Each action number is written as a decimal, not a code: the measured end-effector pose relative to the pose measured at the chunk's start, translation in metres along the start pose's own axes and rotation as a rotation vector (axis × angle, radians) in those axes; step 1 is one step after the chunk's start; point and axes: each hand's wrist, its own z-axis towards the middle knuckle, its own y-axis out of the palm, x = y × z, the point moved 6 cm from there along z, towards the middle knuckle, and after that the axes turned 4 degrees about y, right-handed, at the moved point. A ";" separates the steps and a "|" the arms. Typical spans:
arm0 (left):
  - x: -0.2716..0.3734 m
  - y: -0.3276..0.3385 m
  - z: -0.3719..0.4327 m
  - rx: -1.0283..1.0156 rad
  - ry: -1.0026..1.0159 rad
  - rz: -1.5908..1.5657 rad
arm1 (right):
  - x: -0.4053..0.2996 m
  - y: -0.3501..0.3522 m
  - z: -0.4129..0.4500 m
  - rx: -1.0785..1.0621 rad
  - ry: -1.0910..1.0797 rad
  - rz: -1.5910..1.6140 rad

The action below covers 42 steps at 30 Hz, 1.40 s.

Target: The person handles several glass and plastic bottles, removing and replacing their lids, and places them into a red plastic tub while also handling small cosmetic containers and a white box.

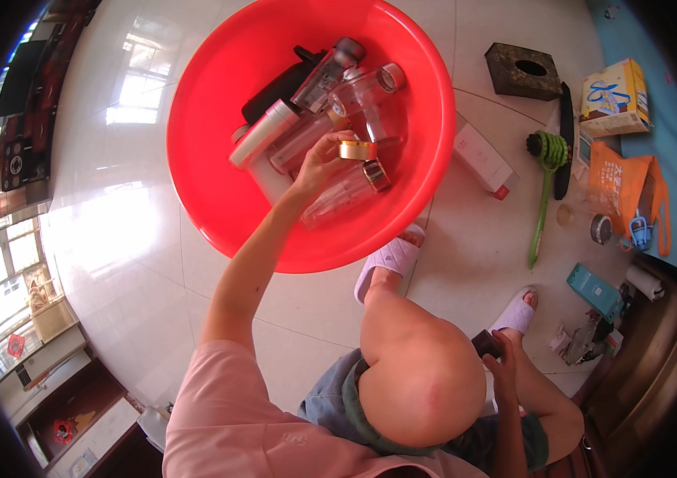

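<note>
My left hand (328, 156) is over a large red plastic basin (207, 197) and holds a gold-coloured bottle cap (357, 150) by its side. Whether a bottle is joined to the cap cannot be told. Below my fingers lies a clear bottle (338, 200) with a shiny gold-brown cap. Also heaped in the basin are a silver-pink flask (267, 132), a black bottle (276, 92), a clear bottle with a grey lid (326, 74) and another with a metallic lid (359, 92). Beside my knee, my right hand (503, 355) grips a small dark object (486, 344), partly hidden by the fingers.
On the tiled floor to the right are a white box (483, 156), a dark tissue box (523, 70), a green-handled massager (544, 197), an orange bag (625, 185), a yellow box (613, 98) and a teal box (595, 291). My slippered foot (391, 260) stands against the basin's near side.
</note>
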 end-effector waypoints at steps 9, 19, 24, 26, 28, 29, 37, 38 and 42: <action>-0.056 0.012 0.029 0.288 -0.173 0.177 | 0.005 0.004 -0.002 -0.007 -0.013 0.005; -0.025 0.014 0.041 -0.280 0.380 1.839 | 0.008 0.010 0.000 -0.029 0.011 0.054; -0.024 0.020 0.047 -0.484 0.022 1.887 | 0.002 0.004 -0.006 0.007 0.015 0.075; -0.018 0.008 0.041 -0.516 0.029 1.875 | 0.006 -0.007 -0.007 0.024 -0.009 0.054; -0.010 0.009 0.033 -0.478 0.066 1.863 | 0.012 -0.017 -0.009 0.051 0.008 0.041; -0.005 0.009 0.028 -0.458 0.083 1.857 | 0.016 -0.019 -0.010 0.065 0.003 0.046; 0.021 0.002 -0.012 -0.332 0.357 1.660 | 0.010 -0.005 -0.008 0.024 0.012 0.063; 0.022 0.002 -0.013 -0.309 0.357 1.634 | 0.011 -0.004 -0.008 0.021 0.011 0.064; 0.016 -0.010 -0.012 -0.264 0.335 1.492 | 0.008 -0.001 -0.009 0.025 0.014 0.073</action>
